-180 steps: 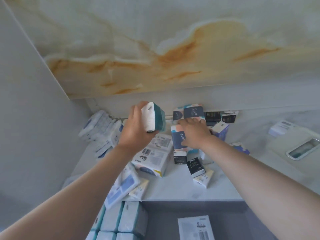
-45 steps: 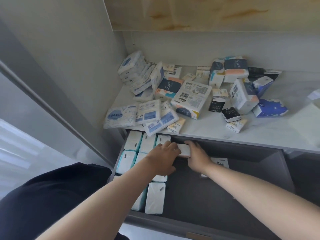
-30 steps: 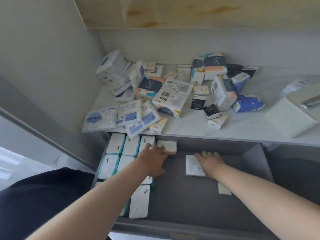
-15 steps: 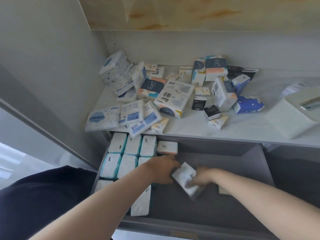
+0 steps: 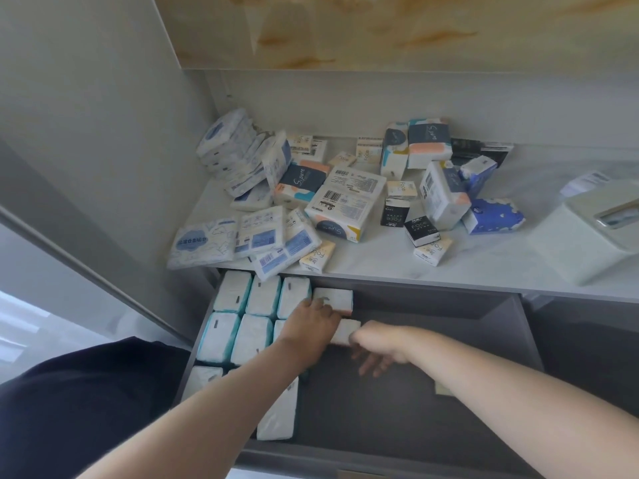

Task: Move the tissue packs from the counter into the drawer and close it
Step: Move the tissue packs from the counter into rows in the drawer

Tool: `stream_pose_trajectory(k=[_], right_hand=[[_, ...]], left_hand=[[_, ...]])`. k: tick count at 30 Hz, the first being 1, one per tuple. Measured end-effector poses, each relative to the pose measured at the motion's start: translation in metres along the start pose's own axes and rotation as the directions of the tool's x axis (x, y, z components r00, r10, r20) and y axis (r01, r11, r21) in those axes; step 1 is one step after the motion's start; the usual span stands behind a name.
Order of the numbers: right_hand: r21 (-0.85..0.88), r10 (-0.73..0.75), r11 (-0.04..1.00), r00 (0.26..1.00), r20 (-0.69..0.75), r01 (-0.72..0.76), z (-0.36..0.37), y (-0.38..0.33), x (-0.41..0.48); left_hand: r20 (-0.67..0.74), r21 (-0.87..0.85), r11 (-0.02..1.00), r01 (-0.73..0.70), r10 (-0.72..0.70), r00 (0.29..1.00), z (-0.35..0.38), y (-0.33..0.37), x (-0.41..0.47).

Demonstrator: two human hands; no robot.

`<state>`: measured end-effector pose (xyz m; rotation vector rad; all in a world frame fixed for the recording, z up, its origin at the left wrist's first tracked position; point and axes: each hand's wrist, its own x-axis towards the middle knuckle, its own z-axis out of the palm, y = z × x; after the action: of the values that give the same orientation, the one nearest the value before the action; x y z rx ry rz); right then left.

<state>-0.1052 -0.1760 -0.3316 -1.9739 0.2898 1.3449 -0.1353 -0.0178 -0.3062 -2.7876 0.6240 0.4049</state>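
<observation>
**Drawer part filled, most packs not yet moved**

The drawer (image 5: 432, 392) stood open below the worktop (image 5: 380, 264). Its left side held neat rows of white tissue packs (image 5: 256, 316), while the right side was mostly bare. By the look of it, the job was well short of halfway: a large, loose heap of tissue packs (image 5: 345, 198) in mixed wrappers lay on the worktop, along with a pale dispenser box (image 5: 594, 229) at the right. The drawer could not be closed yet.

Both hands were inside the drawer. The left hand (image 5: 311, 323) rested on the packs at the end of the rows, fingers curled loosely and touching a small pack (image 5: 333, 299) at the back. The right hand (image 5: 377, 344) pressed against another small pack (image 5: 345, 331) between the two hands, its fingers hanging half open rather than clenched.
</observation>
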Motion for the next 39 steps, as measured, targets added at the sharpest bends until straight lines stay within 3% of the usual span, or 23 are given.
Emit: stream_pose_trajectory(k=[4, 7, 10, 12, 14, 17, 19, 23, 24, 25, 28, 30, 32, 34, 37, 39], right_hand=[[0.041, -0.064, 0.997, 0.994, -0.084, 0.068, 0.005, -0.007, 0.009], [0.052, -0.072, 0.996, 0.994, -0.085, 0.077, 0.003, -0.011, 0.010], [-0.203, -0.120, 0.974, 0.988, -0.099, 0.098, -0.002, -0.015, 0.003], [-0.414, -0.211, 0.902, 0.961, -0.177, 0.122, -0.010, -0.025, -0.005], [-0.594, -0.311, 0.795, 0.923, -0.228, 0.121, -0.023, -0.041, -0.022], [-0.681, -0.403, 0.719, 0.881, -0.248, 0.137, -0.042, -0.072, -0.058], [-0.724, -0.535, 0.669, 0.786, -0.311, 0.169, -0.052, -0.092, -0.078], [-0.761, -0.790, 0.584, 0.416, -0.451, 0.284, -0.072, -0.117, -0.088], [-0.786, -0.814, 0.557, 0.363, -0.453, 0.268, -0.079, -0.122, -0.084], [-0.813, -0.818, 0.540, 0.367, -0.444, 0.220, -0.087, -0.126, -0.076], [-0.860, -0.739, 0.509, 0.519, -0.430, 0.013, -0.102, -0.137, -0.056], [-0.878, -0.724, 0.477, 0.550, -0.416, -0.035, -0.103, -0.142, -0.046], [-0.874, -0.730, 0.484, 0.532, -0.428, -0.040, -0.101, -0.146, -0.039], [-0.833, -0.708, 0.554, 0.523, -0.475, -0.007, -0.099, -0.152, -0.040], [-0.684, -0.654, 0.717, 0.474, -0.590, 0.137, -0.100, -0.163, -0.048], [-0.595, -0.663, 0.747, 0.405, -0.630, 0.296, -0.102, -0.171, -0.054]], left_hand=[[-0.098, 0.012, 0.999, 0.049, -0.048, 0.994, 0.000, -0.013, -0.001], [-0.068, 0.002, 0.999, -0.032, 0.032, 0.997, 0.004, -0.021, -0.004], [0.015, -0.011, 0.996, -0.083, 0.083, 0.996, 0.002, -0.025, -0.006], [0.055, -0.062, 0.995, -0.076, 0.079, 0.995, -0.011, -0.028, -0.005], [0.072, -0.213, 0.976, -0.033, 0.049, 0.996, -0.030, -0.033, -0.002], [0.039, -0.414, 0.910, 0.015, 0.001, 0.999, -0.063, -0.040, 0.001], [0.002, -0.508, 0.861, 0.039, -0.043, 0.999, -0.081, -0.046, 0.004], [-0.212, -0.603, 0.797, 0.019, -0.182, 0.960, -0.103, -0.074, 0.012], [-0.263, -0.598, 0.801, 0.006, -0.203, 0.943, -0.104, -0.084, 0.014], [-0.294, -0.588, 0.809, 0.006, -0.221, 0.930, -0.104, -0.094, 0.017], [-0.327, -0.562, 0.827, 0.022, -0.247, 0.912, -0.093, -0.119, 0.023], [-0.341, -0.566, 0.824, 0.023, -0.259, 0.904, -0.086, -0.127, 0.028], [-0.349, -0.569, 0.822, 0.017, -0.259, 0.901, -0.085, -0.127, 0.034], [-0.379, -0.552, 0.834, -0.015, -0.234, 0.895, -0.087, -0.119, 0.043], [-0.415, -0.565, 0.822, -0.066, -0.214, 0.884, -0.091, -0.108, 0.056], [-0.440, -0.629, 0.770, -0.106, -0.240, 0.865, -0.095, -0.107, 0.063]])
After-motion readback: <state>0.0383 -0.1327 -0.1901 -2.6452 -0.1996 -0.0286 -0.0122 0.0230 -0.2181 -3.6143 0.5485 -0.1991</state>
